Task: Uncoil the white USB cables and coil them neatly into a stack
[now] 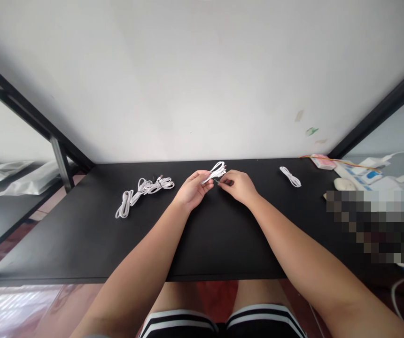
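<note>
Above the black surface (223, 244), my left hand (194, 188) pinches a looped white cable (213, 174) between thumb and fingers; my right hand (236, 186), fingertips drawn together, is just beside it, though I cannot tell whether it grips anything

The person's left hand (194, 191) is gripping a coiled white cable (217, 170) above the table (219, 234), near the middle of its far edge, while the right hand (239, 186) is pinching its fingers together just beside the coil; a small dark piece there is showing too faintly to identify. Several bundled white cables (146, 188) are lying between the hands and the table's left edge, and another white bundle (290, 177) is resting right of the hands. Toward the far right corner, a pink-and-white box (323, 162) is sitting near white plugs (374, 163).
</note>
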